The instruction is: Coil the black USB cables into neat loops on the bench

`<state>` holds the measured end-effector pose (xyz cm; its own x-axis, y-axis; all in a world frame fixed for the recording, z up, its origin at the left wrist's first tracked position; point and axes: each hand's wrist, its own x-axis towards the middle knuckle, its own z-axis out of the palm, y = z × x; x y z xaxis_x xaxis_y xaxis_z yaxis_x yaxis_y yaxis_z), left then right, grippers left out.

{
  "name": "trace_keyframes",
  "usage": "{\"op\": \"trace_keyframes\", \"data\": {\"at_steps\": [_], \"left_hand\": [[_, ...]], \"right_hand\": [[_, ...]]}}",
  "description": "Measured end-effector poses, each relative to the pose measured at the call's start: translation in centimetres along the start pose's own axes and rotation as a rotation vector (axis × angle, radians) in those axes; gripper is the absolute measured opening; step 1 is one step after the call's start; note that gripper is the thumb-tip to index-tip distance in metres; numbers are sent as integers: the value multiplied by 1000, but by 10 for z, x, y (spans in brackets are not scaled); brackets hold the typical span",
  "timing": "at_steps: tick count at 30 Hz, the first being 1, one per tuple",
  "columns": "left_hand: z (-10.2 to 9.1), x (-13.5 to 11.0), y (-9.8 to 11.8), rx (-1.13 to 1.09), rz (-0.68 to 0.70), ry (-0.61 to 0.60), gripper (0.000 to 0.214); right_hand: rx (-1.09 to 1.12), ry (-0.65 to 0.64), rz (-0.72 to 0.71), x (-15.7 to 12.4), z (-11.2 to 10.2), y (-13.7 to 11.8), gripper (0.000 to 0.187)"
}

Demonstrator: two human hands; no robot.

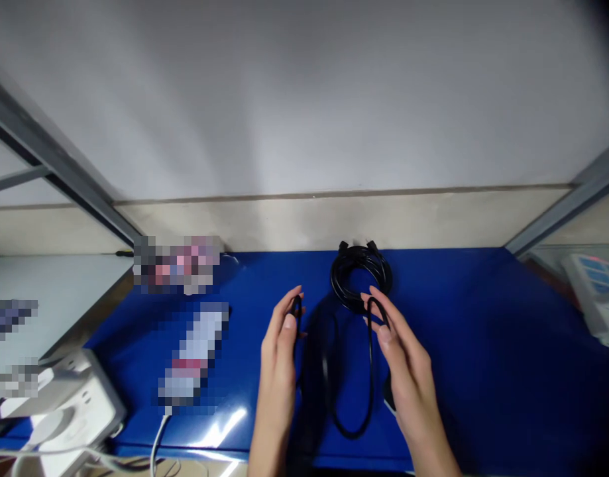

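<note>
A black cable (pixel 351 371) hangs in a long loop between my two hands above a blue table mat (pixel 483 331). My left hand (pixel 281 338) pinches one side of the loop near its top, fingers closed on it. My right hand (pixel 396 334) grips the other side the same way. Just behind my hands a second black cable lies wound in a neat coil (pixel 361 275) on the mat, close to the back wall.
A white power strip (pixel 70 404) sits at the near left with a white cord (pixel 158 444) running off the front edge. Blurred-out items lie on the mat's left half. A white device with blue buttons (pixel 597 291) is at the right. Grey shelf posts rise at both sides.
</note>
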<state>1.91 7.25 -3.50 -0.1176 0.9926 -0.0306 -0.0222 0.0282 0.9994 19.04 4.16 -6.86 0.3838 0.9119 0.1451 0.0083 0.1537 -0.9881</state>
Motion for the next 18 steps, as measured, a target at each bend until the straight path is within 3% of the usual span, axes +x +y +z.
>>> {"op": "trace_keyframes", "data": {"at_steps": [4,8,12,18], "left_hand": [[-16,3,5,55,70,87,59],[-20,7,4,84,89,146,58],[-4,5,-5,108,114,132,53],[28,-5,-19,64,111,-31,46]], "right_hand": [[-141,17,-170,2,-4,1,45],[-129,9,-170,1,-4,0,46],[-156,-124,-117,-10,7,4,59],[-191,-351,-95,-21,28,16,73]]}}
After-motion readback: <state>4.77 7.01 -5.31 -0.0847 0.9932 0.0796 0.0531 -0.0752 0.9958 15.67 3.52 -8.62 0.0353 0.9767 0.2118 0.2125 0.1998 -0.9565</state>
